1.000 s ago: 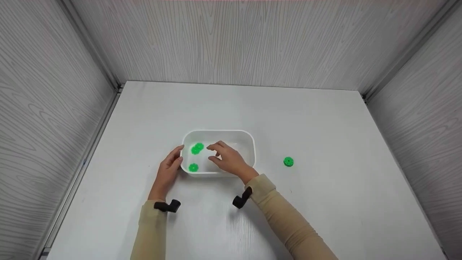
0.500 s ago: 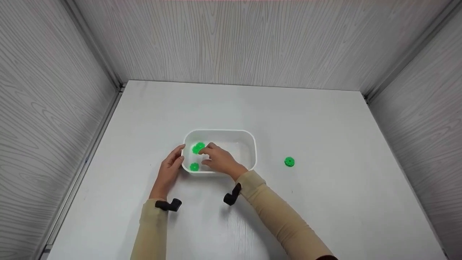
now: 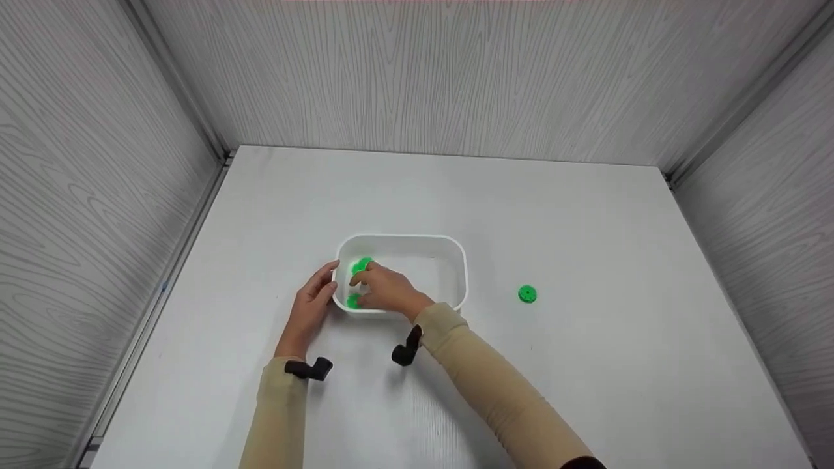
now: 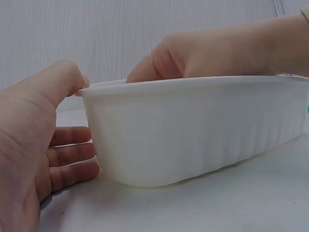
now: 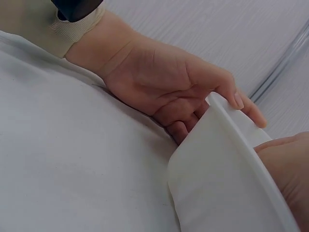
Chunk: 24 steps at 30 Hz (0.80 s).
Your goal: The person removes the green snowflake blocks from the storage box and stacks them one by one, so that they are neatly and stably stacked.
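Observation:
A white plastic bin (image 3: 427,273) sits on the table. My left hand (image 3: 311,311) grips its left end, with the thumb at the rim and three fingers against the outer wall in the left wrist view. My right hand (image 3: 389,288) reaches down into the bin, fingers bent and a gap showing between thumb and index finger. Its thumb overlaps a green flower-shaped piece (image 3: 352,301) near the front left corner. Farther back, more green flower-shaped pieces (image 3: 362,264) lie overlapping, partly covered by the fingers. The bin wall hides the right fingertips in both wrist views.
A round green disc (image 3: 528,294) with small holes lies on the white table (image 3: 599,365), right of the bin. Grey wood-grain panels (image 3: 449,78) stand at the back and both sides. Black cameras are strapped to both wrists.
My right hand has moved left and slightly nearer inside the bin, over the green pieces. The left hand stays at the bin's end. The whole scene shifts slightly right in the head view.

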Each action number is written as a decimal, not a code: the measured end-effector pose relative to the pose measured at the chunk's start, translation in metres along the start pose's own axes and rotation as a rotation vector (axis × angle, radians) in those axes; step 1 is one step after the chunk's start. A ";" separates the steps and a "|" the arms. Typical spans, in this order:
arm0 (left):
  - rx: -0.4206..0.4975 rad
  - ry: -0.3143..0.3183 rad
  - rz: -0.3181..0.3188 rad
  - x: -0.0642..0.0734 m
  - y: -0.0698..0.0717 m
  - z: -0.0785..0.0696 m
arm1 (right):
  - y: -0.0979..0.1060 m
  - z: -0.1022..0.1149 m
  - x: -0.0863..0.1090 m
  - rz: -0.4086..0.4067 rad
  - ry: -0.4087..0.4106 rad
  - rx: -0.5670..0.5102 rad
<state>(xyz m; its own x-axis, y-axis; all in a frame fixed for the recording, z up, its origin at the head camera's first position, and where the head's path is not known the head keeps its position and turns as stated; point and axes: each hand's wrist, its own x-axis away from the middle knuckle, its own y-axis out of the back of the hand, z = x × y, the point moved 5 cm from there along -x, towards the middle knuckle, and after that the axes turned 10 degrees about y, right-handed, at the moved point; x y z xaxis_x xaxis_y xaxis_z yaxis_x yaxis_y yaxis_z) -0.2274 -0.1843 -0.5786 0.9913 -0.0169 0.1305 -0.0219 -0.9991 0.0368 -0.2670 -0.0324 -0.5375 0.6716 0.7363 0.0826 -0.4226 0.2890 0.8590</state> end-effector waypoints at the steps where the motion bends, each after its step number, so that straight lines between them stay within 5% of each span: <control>1: -0.005 0.003 0.005 0.000 0.000 0.000 | -0.001 0.000 -0.001 0.007 -0.001 0.006; 13: -0.003 0.008 0.045 0.013 -0.005 -0.023 | -0.009 -0.001 -0.007 0.041 0.050 0.030; 24: -0.011 0.010 0.004 -0.001 0.000 -0.004 | -0.010 0.000 -0.007 0.047 0.075 0.061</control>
<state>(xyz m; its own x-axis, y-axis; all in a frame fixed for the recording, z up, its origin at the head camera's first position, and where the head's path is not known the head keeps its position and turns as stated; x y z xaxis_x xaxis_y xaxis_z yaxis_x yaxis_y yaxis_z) -0.2292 -0.1838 -0.5749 0.9898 -0.0204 0.1407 -0.0273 -0.9985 0.0473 -0.2675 -0.0408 -0.5463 0.6034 0.7927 0.0874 -0.4130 0.2169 0.8845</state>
